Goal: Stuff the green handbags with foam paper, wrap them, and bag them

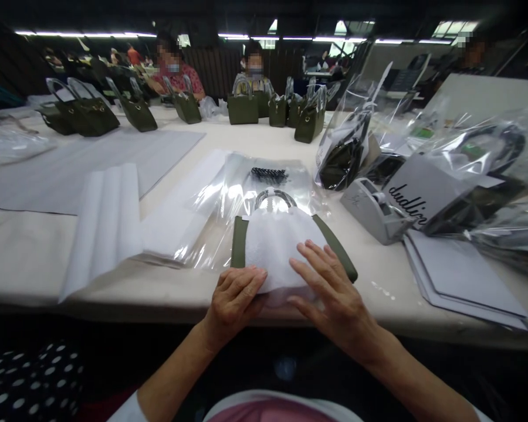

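An olive-green handbag [337, 249] lies at the table's front edge with its handles [275, 197] pointing away from me. A white foam sheet [273, 249] covers most of its face. My left hand [236, 296] is closed on the sheet at the bag's near left corner, fingers together and thumb low. My right hand [332, 290] rests with fingers spread over the sheet's right part. Beneath and beyond the bag is a clear plastic bag [233, 193], with a dark coiled piece [269, 174] by the handles.
White foam sheets [108, 217] lie to the left. A tape dispenser [376, 211], a stack of white cards [462, 275] and plastic-wrapped handbags [426, 187] are at the right. Several olive handbags [243, 109] stand along the far side, where two people sit.
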A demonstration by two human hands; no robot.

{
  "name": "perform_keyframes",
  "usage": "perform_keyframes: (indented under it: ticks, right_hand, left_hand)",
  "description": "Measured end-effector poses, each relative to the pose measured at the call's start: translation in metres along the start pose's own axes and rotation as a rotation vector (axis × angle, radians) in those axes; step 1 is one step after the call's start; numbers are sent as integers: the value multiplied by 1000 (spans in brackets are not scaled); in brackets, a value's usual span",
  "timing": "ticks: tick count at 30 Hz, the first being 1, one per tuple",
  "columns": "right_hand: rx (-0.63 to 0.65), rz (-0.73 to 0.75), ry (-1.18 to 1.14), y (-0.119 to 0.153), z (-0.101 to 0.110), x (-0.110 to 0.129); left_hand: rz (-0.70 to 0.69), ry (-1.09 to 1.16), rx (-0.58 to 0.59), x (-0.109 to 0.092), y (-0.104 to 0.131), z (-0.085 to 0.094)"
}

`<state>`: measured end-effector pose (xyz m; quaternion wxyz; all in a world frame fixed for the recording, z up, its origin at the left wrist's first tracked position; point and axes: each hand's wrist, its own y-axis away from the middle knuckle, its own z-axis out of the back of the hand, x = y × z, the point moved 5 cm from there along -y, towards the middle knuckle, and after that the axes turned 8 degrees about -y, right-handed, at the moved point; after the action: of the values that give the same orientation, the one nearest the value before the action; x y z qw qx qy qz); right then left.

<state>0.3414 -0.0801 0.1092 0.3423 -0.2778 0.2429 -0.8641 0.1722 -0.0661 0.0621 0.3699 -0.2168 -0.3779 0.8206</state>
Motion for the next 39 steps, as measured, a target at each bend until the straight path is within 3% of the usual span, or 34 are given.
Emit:
perform_keyframes:
  ticks: [3, 9, 14, 18, 23, 31, 36, 39]
  right_hand:
    - [44, -99, -12, 8, -3, -14]
    - [-26, -224, -17, 4, -19, -22]
    - [-85, -264, -32, 2, -24, -24]
    - [-129, -156, -36, 6, -22, -24]
    - [-81, 62, -74, 13, -16, -20]
    - [-81, 160, -14, 19, -13, -20]
    - [-61, 231, 88, 22, -15, -18]
    - [-63, 248, 64, 19, -5, -13]
  left_hand:
    - [55, -1, 25, -1, -6, 3]
    - [118, -54, 131, -6, -20, 1]
    - [91, -89, 104, -9, -26, -2]
    - [52, -84, 85, -10, -26, -5]
    - [-13, -107, 59, -8, -25, -4]
    - [-198, 0, 127, 4, -6, 8]
    - [-260, -10, 112, 8, 0, 10]
    - [-248, -9, 55, 13, 6, 5]
